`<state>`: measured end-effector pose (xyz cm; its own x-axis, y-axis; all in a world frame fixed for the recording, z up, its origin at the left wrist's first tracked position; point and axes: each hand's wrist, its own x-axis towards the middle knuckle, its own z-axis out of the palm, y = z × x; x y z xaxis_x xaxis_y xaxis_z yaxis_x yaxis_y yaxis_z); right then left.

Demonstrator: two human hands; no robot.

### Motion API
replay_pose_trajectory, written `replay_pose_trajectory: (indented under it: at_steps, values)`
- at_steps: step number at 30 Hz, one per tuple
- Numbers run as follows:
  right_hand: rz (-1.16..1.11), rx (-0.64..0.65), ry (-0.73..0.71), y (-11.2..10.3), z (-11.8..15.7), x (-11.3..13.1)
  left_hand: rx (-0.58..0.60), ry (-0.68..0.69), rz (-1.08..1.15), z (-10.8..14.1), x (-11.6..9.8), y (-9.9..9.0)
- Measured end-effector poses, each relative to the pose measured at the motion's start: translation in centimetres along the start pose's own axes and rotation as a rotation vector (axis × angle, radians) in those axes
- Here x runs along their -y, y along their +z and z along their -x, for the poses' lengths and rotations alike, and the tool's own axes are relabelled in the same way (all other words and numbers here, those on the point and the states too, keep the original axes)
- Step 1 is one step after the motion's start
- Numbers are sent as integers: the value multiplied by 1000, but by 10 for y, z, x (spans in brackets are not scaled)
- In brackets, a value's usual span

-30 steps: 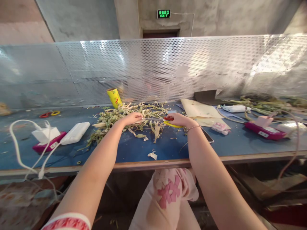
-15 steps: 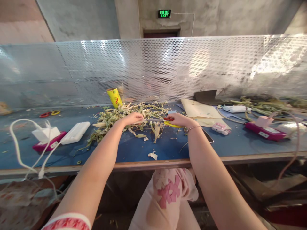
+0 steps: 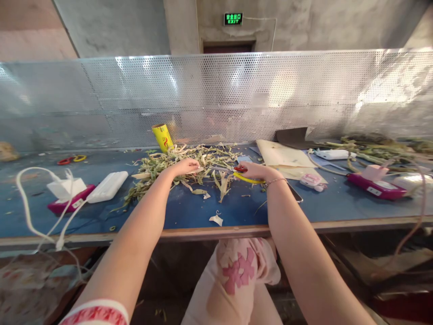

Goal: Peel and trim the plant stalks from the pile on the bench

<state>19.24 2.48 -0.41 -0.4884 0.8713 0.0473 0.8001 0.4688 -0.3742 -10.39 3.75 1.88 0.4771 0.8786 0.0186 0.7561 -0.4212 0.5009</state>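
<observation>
My right hand (image 3: 253,171) is wrapped round a pair of scissors with one red and one yellow handle (image 3: 248,179). Their blades point left, toward my other hand. My left hand (image 3: 185,167) pinches a small pale strip (image 3: 196,170), partly covered by the fingers, above the front of a heap of dried plant stalks and leaves (image 3: 154,168). Loose pale leaves (image 3: 223,185) lie below the blades. Closer to the table edge is a white scrap (image 3: 216,220).
A yellow cardboard tube (image 3: 163,138) stands behind the heap. Another pair of scissors (image 3: 71,159), a white power bank (image 3: 107,187) and cables lie left. Rightward are paper sheets (image 3: 284,154), a phone (image 3: 295,192), a pink case (image 3: 311,180) and a magenta power strip (image 3: 375,186). A perforated metal screen (image 3: 230,99) borders the back.
The scissors' handles are spread farther apart, with the yellow one lower. My right hand has shifted slightly right; my left hand stays nearly in place.
</observation>
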Motion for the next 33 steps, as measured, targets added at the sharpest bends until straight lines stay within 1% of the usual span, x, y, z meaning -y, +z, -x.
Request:
replay_pose_trajectory:
  at_steps: [3, 6, 9, 17, 26, 33]
  values:
    - [3, 6, -8, 0, -1, 0, 0, -4, 1, 0, -2, 0]
    - [3, -5, -46, -1, 0, 3, 5, 19, -31, 1, -7, 0]
    - [9, -11, -51, -2, 2, 7, 11, 32, -60, 1, -10, 0]
    - [45, -5, -72, -3, 3, 10, 31, 53, -78, -2, -5, 1]
    - [20, -9, -66, -2, 3, 9, 31, 73, -76, -1, -9, 2]
    - [30, -12, -61, -3, 3, 10, 41, 78, -72, -4, -6, 3]
